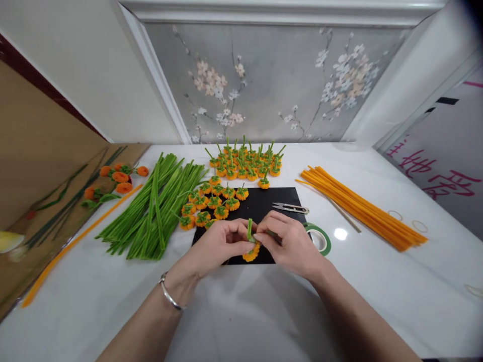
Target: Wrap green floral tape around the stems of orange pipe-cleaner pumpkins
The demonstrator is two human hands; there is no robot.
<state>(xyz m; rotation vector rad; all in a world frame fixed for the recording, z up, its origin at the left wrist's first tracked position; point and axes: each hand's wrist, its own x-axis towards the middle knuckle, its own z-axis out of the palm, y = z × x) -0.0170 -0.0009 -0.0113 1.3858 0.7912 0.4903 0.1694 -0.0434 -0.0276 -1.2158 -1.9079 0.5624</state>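
Between my two hands is a small orange pipe-cleaner pumpkin [250, 253] with a green stem pointing up. My left hand [226, 242] pinches it from the left with thumb and fingers. From the right, the fingertips of my right hand [284, 240] are pinched together at the base of the stem; what they grip there is too small to make out. Both hands are over a black mat [260, 197]. Just beyond them lie thread snips [290, 207], and a roll of green tape [327, 243] rests beside my right wrist.
Several finished-looking pumpkins [215, 202] stand left on the mat, more with tall stems [245, 163] behind. Green pipe cleaners [154, 211] lie left, orange ones [362, 206] right. Orange flowers [121, 177] lie far left near a long orange strip [75, 251]. A wall panel [264, 65] bounds the back.
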